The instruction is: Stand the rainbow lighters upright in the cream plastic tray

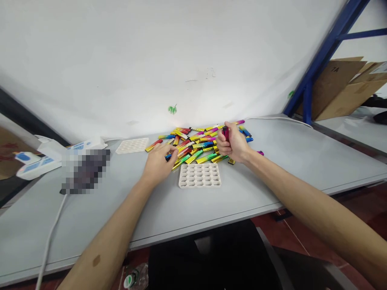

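A pile of shiny lighters (203,145) in gold, red, green, blue and purple lies against the wall. My right hand (234,143) is raised over the right side of the pile, its fingers wrapped round a pink-purple lighter (225,133) held upright, thumb at its top. At the pile's left edge, my left hand (159,161) has its fingers curled around a lighter with a dark blue end (168,156); most of that lighter is hidden. Between my forearms sits a white tray (200,176) with rows of slots, in front of the pile.
A second white tray (132,146) lies at the back left. Further left are a power strip (45,165), a blurred-out dark object (87,171) and a white cable (53,229). Cardboard boxes (338,90) stand behind a blue metal frame (320,56) on the right.
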Action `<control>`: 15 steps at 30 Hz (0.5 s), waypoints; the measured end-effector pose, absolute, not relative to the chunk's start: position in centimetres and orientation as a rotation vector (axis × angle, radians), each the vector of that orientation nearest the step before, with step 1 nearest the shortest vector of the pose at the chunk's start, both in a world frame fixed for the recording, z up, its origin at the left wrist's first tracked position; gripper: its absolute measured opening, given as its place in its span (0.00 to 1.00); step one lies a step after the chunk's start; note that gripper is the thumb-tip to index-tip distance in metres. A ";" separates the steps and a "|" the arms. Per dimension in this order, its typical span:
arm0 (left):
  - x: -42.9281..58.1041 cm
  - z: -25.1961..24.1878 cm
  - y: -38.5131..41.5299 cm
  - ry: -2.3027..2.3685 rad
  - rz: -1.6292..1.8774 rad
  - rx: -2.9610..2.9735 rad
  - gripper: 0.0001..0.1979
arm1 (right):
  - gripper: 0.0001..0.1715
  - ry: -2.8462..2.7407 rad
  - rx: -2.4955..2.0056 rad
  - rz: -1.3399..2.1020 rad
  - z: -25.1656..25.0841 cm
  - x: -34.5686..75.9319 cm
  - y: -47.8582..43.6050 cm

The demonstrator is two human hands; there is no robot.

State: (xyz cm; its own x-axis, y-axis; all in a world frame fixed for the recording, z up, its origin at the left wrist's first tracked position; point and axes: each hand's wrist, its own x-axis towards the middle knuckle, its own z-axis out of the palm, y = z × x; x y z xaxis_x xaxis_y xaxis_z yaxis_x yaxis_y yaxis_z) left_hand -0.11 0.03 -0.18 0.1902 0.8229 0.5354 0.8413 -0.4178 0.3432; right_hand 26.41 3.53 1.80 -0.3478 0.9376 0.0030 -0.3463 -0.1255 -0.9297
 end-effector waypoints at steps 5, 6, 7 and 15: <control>-0.2 -0.3 0.1 -1.682 -1.048 -2.400 0.10 | 0.31 -1.131 -0.786 1.654 1.6 26.1 3.5; -0.2 -0.4 0.2 -1.681 -1.049 -2.399 0.10 | 0.30 -1.121 -0.797 1.633 1.6 26.0 3.4; -0.2 -0.4 0.2 -1.682 -1.049 -2.399 0.10 | 0.28 -1.115 -0.812 1.604 1.5 25.9 3.4; -0.3 -0.3 0.1 -1.698 -1.033 -2.397 0.10 | 0.24 -1.224 -0.785 1.490 1.5 25.7 2.9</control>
